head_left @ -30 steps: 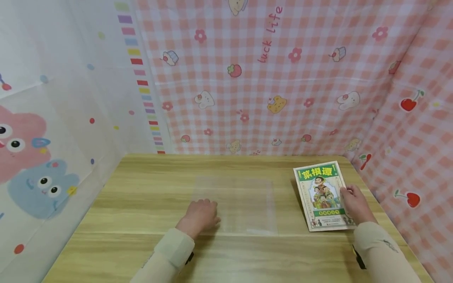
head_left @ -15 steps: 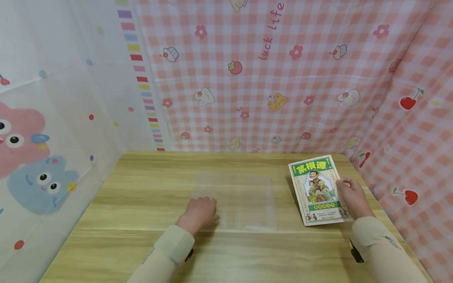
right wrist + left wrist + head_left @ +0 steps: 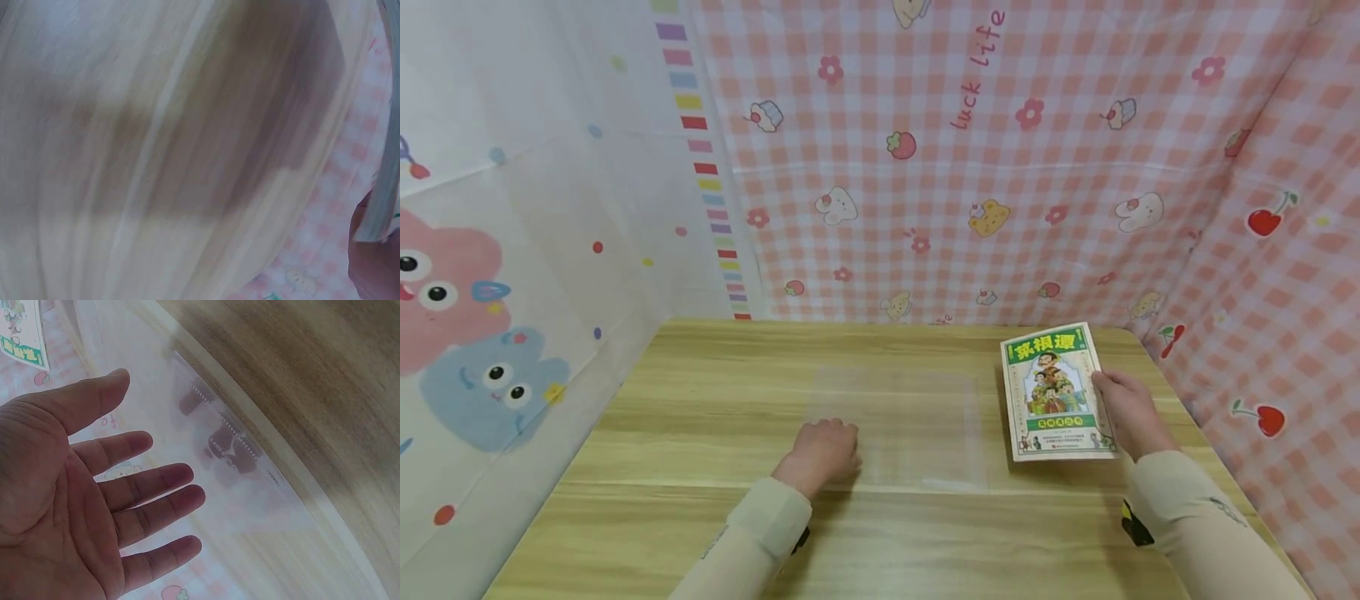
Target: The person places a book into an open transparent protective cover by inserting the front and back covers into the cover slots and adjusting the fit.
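My right hand (image 3: 1133, 414) grips a paperback book (image 3: 1051, 396) by its right edge, holding it raised and slightly tilted over the right side of the table. The cover is cream and green, with yellow characters and a group of cartoon figures. In the right wrist view only the book's page edge (image 3: 382, 156) and a fingertip (image 3: 365, 265) show. On the table lies a flat, clear plastic sheet (image 3: 921, 433). My left hand (image 3: 823, 454) is at the sheet's left end, its fingers loosely spread and holding nothing in the left wrist view.
The wood-grain table (image 3: 700, 400) ends at a pink checked cloth (image 3: 940, 183) behind and on the right. A white cloth (image 3: 550, 208) with cartoon prints hangs along the left side.
My right hand has carried the book leftward and slightly toward the far side, closer to the plastic sheet. The left hand and the sheet have stayed in place.
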Demonstrator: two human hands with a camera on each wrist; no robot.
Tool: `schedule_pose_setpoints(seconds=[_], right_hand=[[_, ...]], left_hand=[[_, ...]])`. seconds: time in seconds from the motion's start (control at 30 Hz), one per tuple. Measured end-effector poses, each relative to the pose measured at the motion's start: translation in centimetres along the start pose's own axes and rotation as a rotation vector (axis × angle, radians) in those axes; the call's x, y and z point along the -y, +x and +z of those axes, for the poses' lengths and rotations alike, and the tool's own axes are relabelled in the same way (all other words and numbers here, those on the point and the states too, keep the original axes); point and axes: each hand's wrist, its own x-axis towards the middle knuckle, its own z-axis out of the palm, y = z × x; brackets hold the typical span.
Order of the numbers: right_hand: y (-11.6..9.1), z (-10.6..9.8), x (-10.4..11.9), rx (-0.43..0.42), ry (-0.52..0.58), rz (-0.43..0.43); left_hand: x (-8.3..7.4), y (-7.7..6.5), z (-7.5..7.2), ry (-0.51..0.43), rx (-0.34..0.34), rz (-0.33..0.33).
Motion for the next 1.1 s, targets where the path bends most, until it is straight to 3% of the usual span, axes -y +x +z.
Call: schedule_pose_setpoints(seconds=[0.33,0.7,1.1], right_hand=[[-1.7,3.8,2.2,0.110,0.089,0.000],[-3.7,10.0,4.2,0.180,0.124,0.022],[-5.0,14.8,4.5,0.173,0.131,0.027]], left_hand=[[0.2,0.1,0.2,-0.009,-0.021,-0.001],[0.6,0.3,0.7,-0.026,-0.016,-0.017],[0.4,0.3,0.7,-0.030,-0.013,-0.018]])
